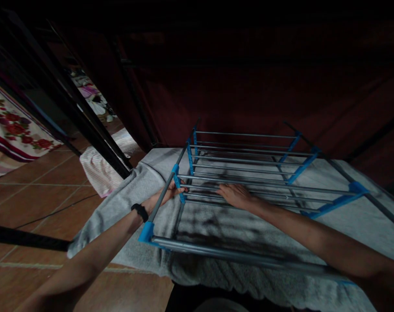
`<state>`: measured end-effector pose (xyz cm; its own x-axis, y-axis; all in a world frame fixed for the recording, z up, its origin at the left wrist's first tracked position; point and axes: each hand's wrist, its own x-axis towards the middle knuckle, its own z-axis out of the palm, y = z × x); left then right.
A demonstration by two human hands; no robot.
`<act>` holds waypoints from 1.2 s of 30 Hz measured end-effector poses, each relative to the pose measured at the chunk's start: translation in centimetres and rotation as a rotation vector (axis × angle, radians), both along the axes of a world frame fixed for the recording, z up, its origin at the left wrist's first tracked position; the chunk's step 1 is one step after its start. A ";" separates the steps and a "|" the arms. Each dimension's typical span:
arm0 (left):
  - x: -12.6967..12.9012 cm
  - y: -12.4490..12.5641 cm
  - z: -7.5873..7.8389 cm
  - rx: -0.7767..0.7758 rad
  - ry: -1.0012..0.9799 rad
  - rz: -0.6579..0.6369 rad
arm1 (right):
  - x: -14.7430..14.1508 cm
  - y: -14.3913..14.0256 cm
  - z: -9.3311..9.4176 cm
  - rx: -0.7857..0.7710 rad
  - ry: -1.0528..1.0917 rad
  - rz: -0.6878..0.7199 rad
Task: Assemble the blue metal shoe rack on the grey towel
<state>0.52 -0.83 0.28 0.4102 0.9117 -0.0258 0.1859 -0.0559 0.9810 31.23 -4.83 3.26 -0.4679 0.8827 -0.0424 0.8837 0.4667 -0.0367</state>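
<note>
A rack of grey metal rods (pixel 242 177) with blue plastic brackets lies on a grey blanket (pixel 317 242). My left hand (pixel 175 190), with a black band on its wrist, reaches past the rack's side post and is closed around a blue bracket (pixel 178 185) where rods meet it. My right hand (pixel 234 195) comes over the rods from the right, its fingers curled over one metal rod (pixel 213 189) near that bracket. Parts of the fingers on both hands are hidden by the rods and bracket.
Behind the rack hangs a dark red cloth (pixel 232 95). Dark metal posts (pixel 96 130) stand at the left, near a striped cloth (pixel 98 167) on the tiled floor (pixel 31 199). A flowered cloth (pixel 18 125) hangs further left. A thick rod (pixel 216 250) runs along the rack's near edge.
</note>
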 end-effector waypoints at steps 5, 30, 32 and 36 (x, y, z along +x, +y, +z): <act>0.2 -0.2 0.3 -0.014 0.002 0.028 | -0.1 0.1 0.1 -0.034 0.013 0.005; 1.2 -0.1 3.3 -0.130 0.147 0.194 | 5.4 -3.7 4.1 -0.116 0.194 0.170; 1.3 0.1 3.4 -0.134 0.138 0.203 | 8.2 -6.2 7.5 -0.232 0.319 0.227; 1.7 0.6 3.7 -0.147 0.159 0.243 | 17.1 -11.1 14.5 -0.427 0.792 -0.084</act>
<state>2.22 -0.24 3.98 0.1610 0.9642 -0.2108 0.3283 0.1490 0.9327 48.30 -15.91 17.74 -0.4342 0.8983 -0.0668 0.5561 0.2090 -0.8044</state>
